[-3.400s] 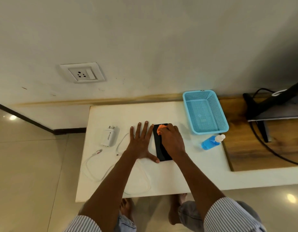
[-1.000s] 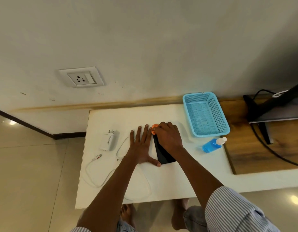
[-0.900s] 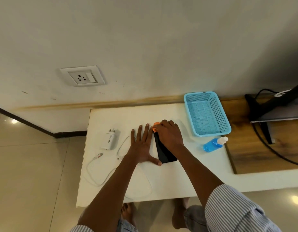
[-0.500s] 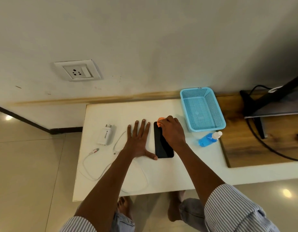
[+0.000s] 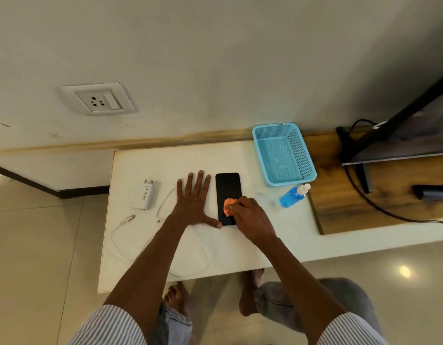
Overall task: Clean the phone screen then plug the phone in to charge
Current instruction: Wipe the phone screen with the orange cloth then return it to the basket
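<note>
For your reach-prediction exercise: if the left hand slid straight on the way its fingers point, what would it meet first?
The left hand points toward the wall; only bare table lies ahead, so probably the wall itself.

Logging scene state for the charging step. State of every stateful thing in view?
Black phone: flat on the white table, screen dark, no cable attached.
Orange cloth: bunched, pressed on the screen by right hand.
Left hand: flat beside the phone.
White charger: unplugged, lying down.
White cable: loose, unconnected.
Wall socket: empty.
Blue basket: empty.
Blue bottle: capped, lying down.

Single head-worn wide-angle view, steeply down onto white table point(image 5: 240, 247), edges perhaps distorted.
</note>
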